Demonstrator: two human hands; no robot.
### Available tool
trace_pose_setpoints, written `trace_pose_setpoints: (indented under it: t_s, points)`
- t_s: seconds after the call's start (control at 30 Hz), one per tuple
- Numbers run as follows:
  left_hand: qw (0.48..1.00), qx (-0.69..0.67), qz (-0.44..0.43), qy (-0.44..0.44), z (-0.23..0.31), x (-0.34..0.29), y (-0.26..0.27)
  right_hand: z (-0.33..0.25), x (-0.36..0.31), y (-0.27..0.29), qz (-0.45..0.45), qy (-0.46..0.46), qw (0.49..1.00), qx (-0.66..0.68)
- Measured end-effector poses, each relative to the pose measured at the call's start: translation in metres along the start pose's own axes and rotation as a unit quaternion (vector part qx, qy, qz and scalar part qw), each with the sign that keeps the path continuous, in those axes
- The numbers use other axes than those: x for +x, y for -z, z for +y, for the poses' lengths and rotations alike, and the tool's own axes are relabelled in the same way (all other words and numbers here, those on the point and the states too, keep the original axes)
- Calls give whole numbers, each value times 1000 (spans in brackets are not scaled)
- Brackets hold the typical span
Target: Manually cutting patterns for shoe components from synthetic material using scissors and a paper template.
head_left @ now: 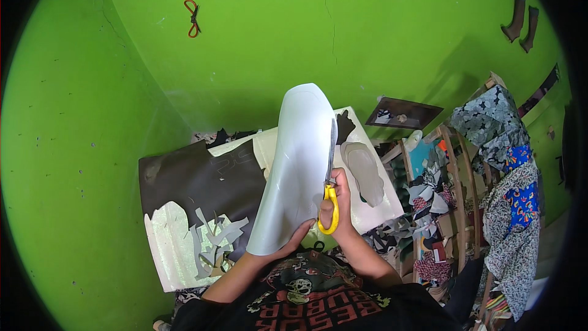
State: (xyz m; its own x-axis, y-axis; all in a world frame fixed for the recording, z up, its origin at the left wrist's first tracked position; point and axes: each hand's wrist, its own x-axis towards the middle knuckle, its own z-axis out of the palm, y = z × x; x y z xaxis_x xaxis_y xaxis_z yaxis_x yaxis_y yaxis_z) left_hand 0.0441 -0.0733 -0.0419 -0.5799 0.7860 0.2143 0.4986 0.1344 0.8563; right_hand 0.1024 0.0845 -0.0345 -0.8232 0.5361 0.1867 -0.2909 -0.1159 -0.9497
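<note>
A large, curved white sheet [297, 159] stands tilted in front of me, smooth and slightly glossy. My left hand [298, 240] grips its lower edge, thumb on the near face and the other fingers hidden behind. In my right hand [344, 207] are scissors with yellow handles [331, 191], my fingers through and around the loops. Their blades point away from me along the sheet's right edge; how far they are apart is hard to see. Beside that hand, grey sole-shaped pieces [362, 173] lie on a pale board [383, 207].
Dark brown sheet material [202, 175] covers the table's left part, with grey and white offcuts [215, 239] near its front. To the right, a wooden rack [460, 208] holds mixed scraps, and patterned fabric [499, 122] hangs beside it. A green wall [257, 30] rises behind.
</note>
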Motion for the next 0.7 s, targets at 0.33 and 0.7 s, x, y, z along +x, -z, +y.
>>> trace_pose_setpoints:
  t_s: [0.33, 0.7]
  points:
    - [998, 57, 11, -9, -6, -12, -5, 4, 7, 9, -26, 25, 999, 8]
    - [973, -178, -85, 117, -3, -21, 17, -14, 2, 12, -88, -11, 992, 95]
